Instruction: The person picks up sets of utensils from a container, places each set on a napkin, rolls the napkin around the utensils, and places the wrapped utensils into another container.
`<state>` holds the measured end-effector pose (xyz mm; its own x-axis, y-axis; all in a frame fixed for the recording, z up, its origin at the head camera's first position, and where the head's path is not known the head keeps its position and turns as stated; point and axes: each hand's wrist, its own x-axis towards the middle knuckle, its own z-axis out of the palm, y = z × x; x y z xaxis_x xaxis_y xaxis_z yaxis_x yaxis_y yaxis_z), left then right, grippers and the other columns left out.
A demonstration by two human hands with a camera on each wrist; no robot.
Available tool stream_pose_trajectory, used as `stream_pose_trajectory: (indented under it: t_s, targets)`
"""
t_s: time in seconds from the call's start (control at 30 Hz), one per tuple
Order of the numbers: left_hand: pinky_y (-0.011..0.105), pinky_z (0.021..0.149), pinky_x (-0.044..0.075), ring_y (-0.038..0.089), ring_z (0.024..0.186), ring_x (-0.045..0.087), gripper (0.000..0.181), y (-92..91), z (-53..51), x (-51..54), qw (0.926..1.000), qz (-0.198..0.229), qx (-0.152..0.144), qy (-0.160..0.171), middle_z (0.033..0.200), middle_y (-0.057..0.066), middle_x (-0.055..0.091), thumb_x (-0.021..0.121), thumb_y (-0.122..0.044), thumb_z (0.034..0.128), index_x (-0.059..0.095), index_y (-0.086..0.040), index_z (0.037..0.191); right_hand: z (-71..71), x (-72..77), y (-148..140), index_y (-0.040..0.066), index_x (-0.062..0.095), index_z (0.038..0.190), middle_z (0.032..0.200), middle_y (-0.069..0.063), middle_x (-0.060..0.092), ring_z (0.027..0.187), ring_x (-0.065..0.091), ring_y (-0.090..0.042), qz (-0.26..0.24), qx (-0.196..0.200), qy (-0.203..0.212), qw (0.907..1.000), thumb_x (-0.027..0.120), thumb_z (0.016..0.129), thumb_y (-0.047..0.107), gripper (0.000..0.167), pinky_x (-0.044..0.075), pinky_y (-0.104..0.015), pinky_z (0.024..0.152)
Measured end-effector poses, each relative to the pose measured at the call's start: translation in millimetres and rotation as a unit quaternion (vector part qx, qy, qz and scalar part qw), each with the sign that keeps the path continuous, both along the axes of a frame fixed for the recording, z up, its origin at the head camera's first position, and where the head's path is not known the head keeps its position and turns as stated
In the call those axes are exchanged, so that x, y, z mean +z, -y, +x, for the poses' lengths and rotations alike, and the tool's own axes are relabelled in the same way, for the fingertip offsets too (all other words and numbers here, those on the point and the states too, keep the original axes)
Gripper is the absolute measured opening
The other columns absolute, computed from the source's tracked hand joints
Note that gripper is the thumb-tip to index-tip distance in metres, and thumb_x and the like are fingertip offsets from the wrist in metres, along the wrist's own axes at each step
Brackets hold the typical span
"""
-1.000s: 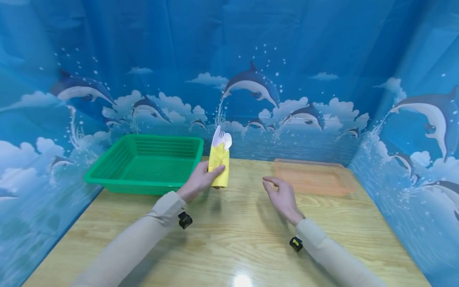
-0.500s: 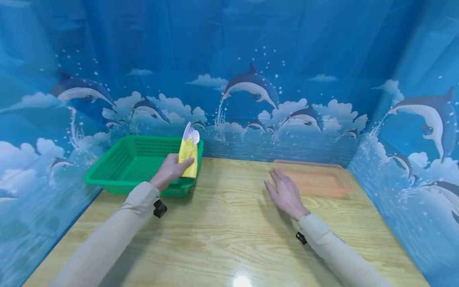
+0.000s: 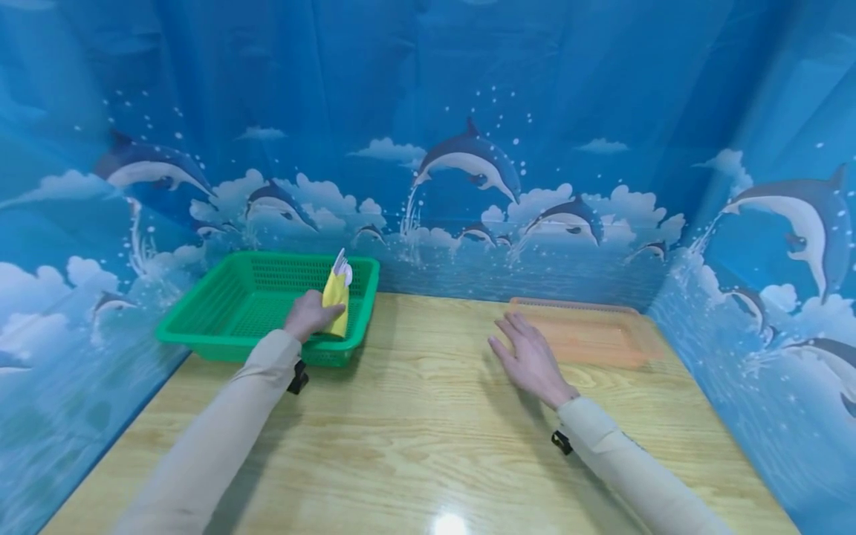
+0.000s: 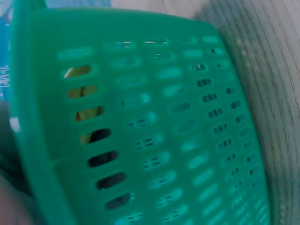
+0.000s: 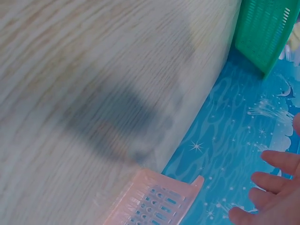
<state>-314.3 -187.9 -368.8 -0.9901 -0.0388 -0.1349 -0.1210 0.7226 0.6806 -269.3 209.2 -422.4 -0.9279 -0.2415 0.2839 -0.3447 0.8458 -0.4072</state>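
My left hand [image 3: 310,315] grips a yellow napkin [image 3: 336,297] wrapped around white plastic cutlery, its tips [image 3: 342,266] sticking out at the top. Hand and bundle are over the front right part of a green plastic basket [image 3: 200,341], the bundle standing nearly upright inside the rim. Through the slots of the green basket wall [image 4: 178,117], the left wrist view shows bits of yellow. My right hand [image 3: 530,360] hovers above the table with fingers extended, holding nothing, left of an orange tray [image 3: 588,331]. In the right wrist view its fingers [image 5: 276,185] are spread.
The pinkish-orange tray, with slotted sides [image 5: 161,201], lies at the back right of the wood-grain table [image 3: 428,416]. A blue curtain [image 3: 428,111] printed with dolphins encloses the table at the back and both sides.
The left hand has carried the cutlery bundle leftwards from mid-table, then down into the green basket. The right hand's fingers have straightened from a loose curl; it stays near the orange tray.
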Motion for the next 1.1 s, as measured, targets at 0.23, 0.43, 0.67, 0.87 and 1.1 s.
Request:
stream_pose_trajectory:
  t_s: [0.23,0.43,0.67,0.87,1.1]
  targets:
    - [0.029,0.061,0.042,0.022,0.075,0.051,0.040,1.5,-6.7,-10.7,0.9974,-0.058,-0.016,0.040,0.090,0.015,0.054,0.061,-0.027,0.0940,0.051,0.009,0.110,-1.6,0.1,4.0,0.007,0.050,0.141,0.157,-0.017,0.031,0.147,0.026,-0.037,-0.009,0.032,-0.004,0.9994,0.052,0.101,0.037,0.050,0.022,-0.061,0.116]
    - [0.030,0.066,0.041,0.023,0.077,0.047,0.036,1.0,-13.4,-13.9,0.9938,-0.081,-0.029,0.071,0.087,0.012,0.049,0.063,-0.028,0.0933,0.052,0.005,0.103,-1.1,-0.2,2.7,0.008,0.052,0.140,0.158,-0.018,0.031,0.147,0.024,-0.037,-0.018,0.042,0.004,0.9990,0.053,0.101,0.035,0.047,0.022,-0.061,0.116]
    - [0.034,0.073,0.044,0.025,0.084,0.048,0.049,-1.0,-23.2,-18.6,0.9876,-0.096,-0.042,0.117,0.100,0.017,0.052,0.061,-0.030,0.0944,0.047,0.009,0.122,-0.3,-0.7,1.7,0.008,0.053,0.138,0.157,-0.019,0.030,0.147,0.022,-0.039,-0.024,0.063,0.001,0.9977,0.054,0.100,0.035,0.047,0.022,-0.062,0.116]
    - [0.033,0.072,0.044,0.025,0.084,0.048,0.046,-5.0,-27.4,-21.8,0.9852,-0.097,-0.050,0.132,0.099,0.016,0.052,0.062,-0.029,0.0939,0.048,0.007,0.119,1.1,-0.5,0.9,0.009,0.054,0.138,0.158,-0.020,0.028,0.147,0.020,-0.039,-0.014,0.077,0.003,0.9969,0.055,0.100,0.035,0.046,0.020,-0.064,0.115]
    - [0.038,0.081,0.046,0.028,0.090,0.050,0.053,-1.2,-35.4,-28.7,0.9738,-0.136,-0.097,0.154,0.104,0.020,0.055,0.062,-0.031,0.0919,0.049,0.010,0.123,-0.2,-2.6,2.7,0.010,0.056,0.136,0.159,-0.018,0.025,0.149,0.015,-0.039,-0.003,0.090,0.013,0.9958,0.058,0.098,0.034,0.045,0.019,-0.064,0.115]
